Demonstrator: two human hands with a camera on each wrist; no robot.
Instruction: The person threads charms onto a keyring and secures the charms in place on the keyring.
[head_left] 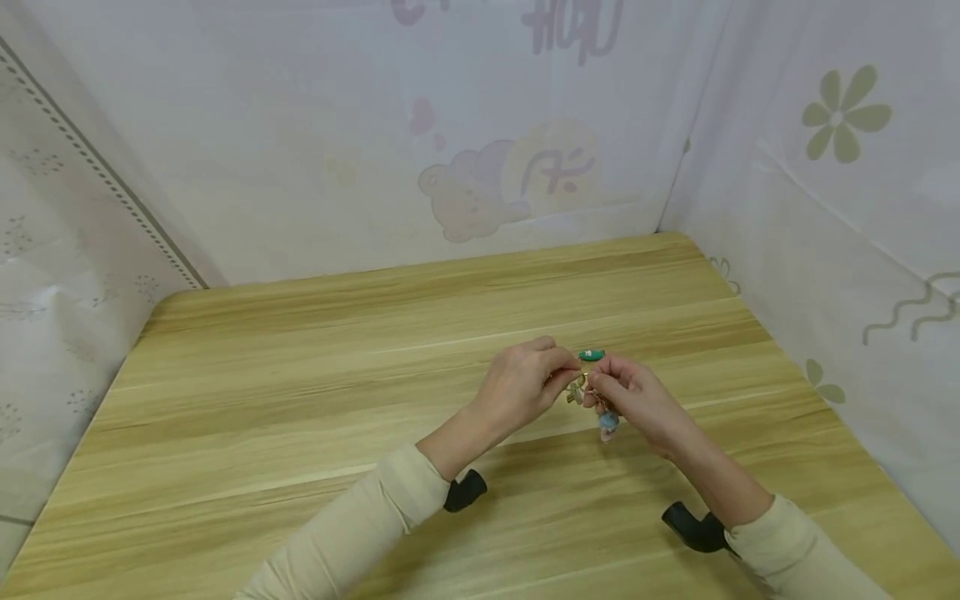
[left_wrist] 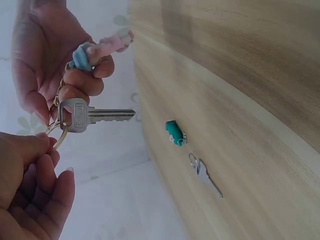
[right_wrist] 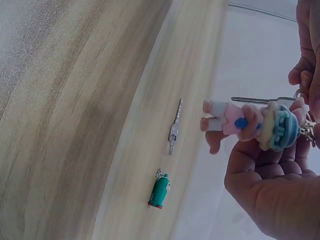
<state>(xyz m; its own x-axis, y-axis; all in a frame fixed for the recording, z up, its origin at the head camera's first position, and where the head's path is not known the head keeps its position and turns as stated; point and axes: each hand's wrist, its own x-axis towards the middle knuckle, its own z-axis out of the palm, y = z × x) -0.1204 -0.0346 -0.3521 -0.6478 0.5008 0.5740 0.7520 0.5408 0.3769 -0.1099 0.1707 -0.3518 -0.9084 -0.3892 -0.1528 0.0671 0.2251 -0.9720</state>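
Note:
My left hand (head_left: pixel 521 379) pinches a gold key ring (left_wrist: pixel 62 139) between thumb and finger. A silver key (left_wrist: pixel 80 116) hangs from that ring, its toothed blade sticking out sideways in the left wrist view. Close beside it, my right hand (head_left: pixel 647 406) pinches the gold chain of a figurine keychain (right_wrist: pixel 245 122) right at the ring. The figurine has a blue cap and a pink and white body, and it dangles by the curled fingers of the right hand. Both sets of fingertips almost meet over the table.
On the wooden table (head_left: pixel 300 400), beyond the hands, lie a green charm (left_wrist: pixel 173 132) with a small chain and a second silver key (left_wrist: pixel 205 175) with a small ring. Patterned cloth (head_left: pixel 300 167) hangs behind the table and along its sides. Black curved pieces (head_left: pixel 467 492) show beneath the forearms.

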